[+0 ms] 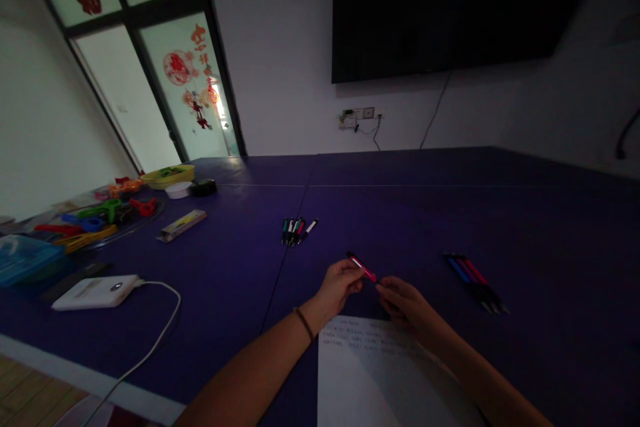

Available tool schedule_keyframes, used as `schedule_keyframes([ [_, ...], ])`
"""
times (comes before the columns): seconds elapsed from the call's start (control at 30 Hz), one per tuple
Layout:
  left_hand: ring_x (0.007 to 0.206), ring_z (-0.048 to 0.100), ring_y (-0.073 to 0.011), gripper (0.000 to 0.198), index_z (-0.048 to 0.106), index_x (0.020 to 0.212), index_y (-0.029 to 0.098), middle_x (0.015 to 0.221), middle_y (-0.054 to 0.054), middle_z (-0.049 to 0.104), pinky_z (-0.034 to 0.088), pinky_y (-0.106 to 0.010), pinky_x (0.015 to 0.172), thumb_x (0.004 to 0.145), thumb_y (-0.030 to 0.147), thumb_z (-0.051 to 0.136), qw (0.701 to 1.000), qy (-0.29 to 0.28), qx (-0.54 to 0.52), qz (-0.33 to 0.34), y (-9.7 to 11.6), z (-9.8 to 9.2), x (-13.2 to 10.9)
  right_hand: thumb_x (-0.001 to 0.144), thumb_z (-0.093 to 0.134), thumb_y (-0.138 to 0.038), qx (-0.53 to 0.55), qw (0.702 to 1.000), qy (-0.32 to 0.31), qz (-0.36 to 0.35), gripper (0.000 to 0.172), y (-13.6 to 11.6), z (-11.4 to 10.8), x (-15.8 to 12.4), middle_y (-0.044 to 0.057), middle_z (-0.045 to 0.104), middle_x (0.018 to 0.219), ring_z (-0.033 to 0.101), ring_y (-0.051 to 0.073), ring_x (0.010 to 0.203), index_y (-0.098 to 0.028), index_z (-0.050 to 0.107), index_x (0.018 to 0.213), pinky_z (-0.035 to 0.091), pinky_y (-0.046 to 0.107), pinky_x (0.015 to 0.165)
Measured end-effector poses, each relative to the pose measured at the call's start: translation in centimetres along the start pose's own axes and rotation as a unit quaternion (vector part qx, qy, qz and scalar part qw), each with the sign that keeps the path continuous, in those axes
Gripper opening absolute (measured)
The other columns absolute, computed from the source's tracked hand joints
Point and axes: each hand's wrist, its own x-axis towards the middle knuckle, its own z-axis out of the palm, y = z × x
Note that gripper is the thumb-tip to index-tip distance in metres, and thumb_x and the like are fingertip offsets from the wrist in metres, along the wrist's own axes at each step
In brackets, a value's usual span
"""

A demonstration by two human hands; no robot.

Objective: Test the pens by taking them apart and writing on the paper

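Note:
A pink pen [362, 267] with dark ends is held just above the far edge of a sheet of paper [370, 373] with rows of writing on it. My left hand [341, 283] pinches the pen's barrel, its thumb and fingers closed. At the pen's dark lower right end, my right hand [403, 300] closes its fingertips. Beyond my left hand lies a loose group of pens [295, 230], several of them in green, white, pink and black. To the right of my right hand, several pens [473, 280] in blue, purple and pink lie side by side.
The purple table [380, 213] carries a white power bank [95, 292] with a cable [173, 320] at left. Behind it are a narrow box [183, 225], colourful clamps [107, 210], a blue container [27, 257], a yellow basket [170, 177] and tape rolls [204, 187].

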Motion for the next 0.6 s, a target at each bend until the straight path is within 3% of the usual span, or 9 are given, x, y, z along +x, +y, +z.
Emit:
schedule_keyframes([
  [0.13,0.045,0.041,-0.0045,0.030,0.054,0.064,0.013,0.055,0.001,0.052,0.029,-0.020,0.046,0.054,0.036,0.070,1.000,0.016,-0.011,-0.002,0.04,0.05,-0.02,0.063,0.055,-0.053,-0.027,1.000,0.004,-0.005,0.040,-0.29,0.09,-0.24,-0.010,0.031,0.045,0.018,0.003,0.035,-0.018,0.046,0.082,0.008,0.018,0.034],
  [0.6,0.052,0.047,-0.0057,0.031,0.052,0.064,0.014,0.061,0.001,0.053,0.037,-0.020,0.055,0.052,0.033,0.072,0.988,0.102,-0.113,0.009,-0.24,-0.34,0.41,0.062,0.055,-0.050,-0.062,0.998,0.013,-0.020,0.038,0.07,-0.38,0.05,-0.008,0.035,0.045,0.023,0.004,0.035,-0.016,0.053,0.079,0.012,0.019,0.034],
])
